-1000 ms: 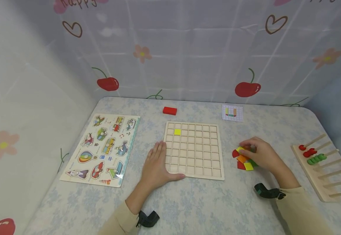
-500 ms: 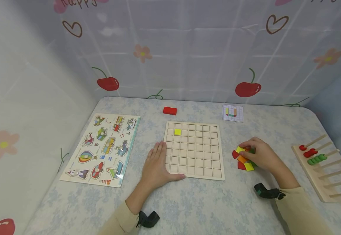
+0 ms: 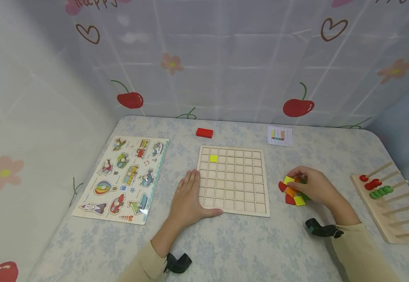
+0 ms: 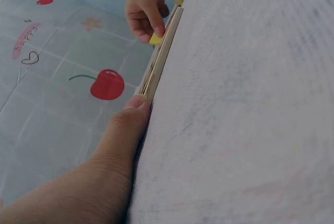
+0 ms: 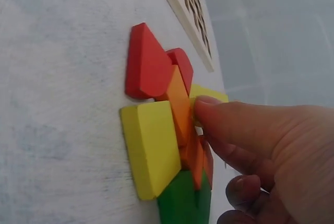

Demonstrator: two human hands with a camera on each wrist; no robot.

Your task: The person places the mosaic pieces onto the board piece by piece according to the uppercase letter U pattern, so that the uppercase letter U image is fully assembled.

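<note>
My left hand (image 3: 186, 201) rests along the left edge of a wooden grid board (image 3: 230, 181), fingers straight, its thumb against the near edge. One yellow square block (image 3: 213, 158) sits in a cell near the board's upper left. To the right of the board, my right hand (image 3: 313, 186) pinches a yellow block (image 5: 211, 92) between thumb and fingers, at a small pile. That pile has an orange block (image 5: 180, 112), a red block (image 5: 150, 65), another yellow block (image 5: 151, 148) and a green block (image 5: 182, 200); the hand partly hides it.
A picture puzzle board (image 3: 121, 180) lies on the left. Behind the grid board are a red block (image 3: 204, 133) and a small pattern card (image 3: 280, 136). A pegged bead counter (image 3: 378, 211) stands at the far right. Fabric walls border the table.
A little more of the yellow block in my right hand shows than a second ago, with the thumb slightly shifted. My left hand and the board stay in place.
</note>
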